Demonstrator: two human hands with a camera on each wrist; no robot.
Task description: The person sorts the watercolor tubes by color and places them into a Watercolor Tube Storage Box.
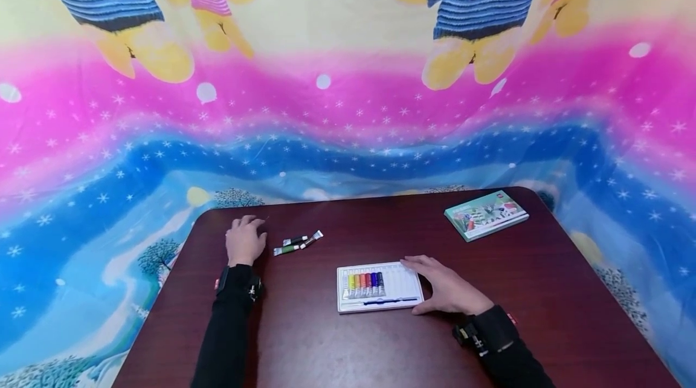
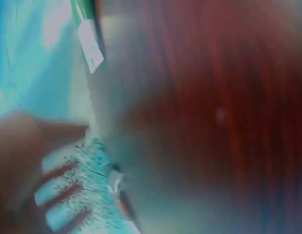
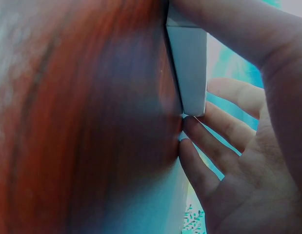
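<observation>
My right hand point(image 1: 448, 288) grips the right end of a white plastic paint tray point(image 1: 405, 282), thumb at the near corner and fingers at the far one. Several coloured paint tubes point(image 1: 363, 285) stand in a row in the tray's left half, above a thin blue paintbrush point(image 1: 390, 301). The right wrist view shows the tray's white side wall point(image 3: 192, 68) between thumb and fingers. My left hand point(image 1: 246, 242) is over the table's left side, its fingers loosely bent and nothing visible in them. Just right of it lie a green paint tube point(image 1: 286, 250), a black tube point(image 1: 294, 242) and a dark tube point(image 1: 312, 239).
A flat green illustrated box point(image 1: 486, 216) lies at the table's back right. The dark red-brown table point(image 1: 326, 345) has rounded back corners. A printed cloth point(image 1: 348, 110) hangs close behind it and along both sides. The left wrist view is blurred.
</observation>
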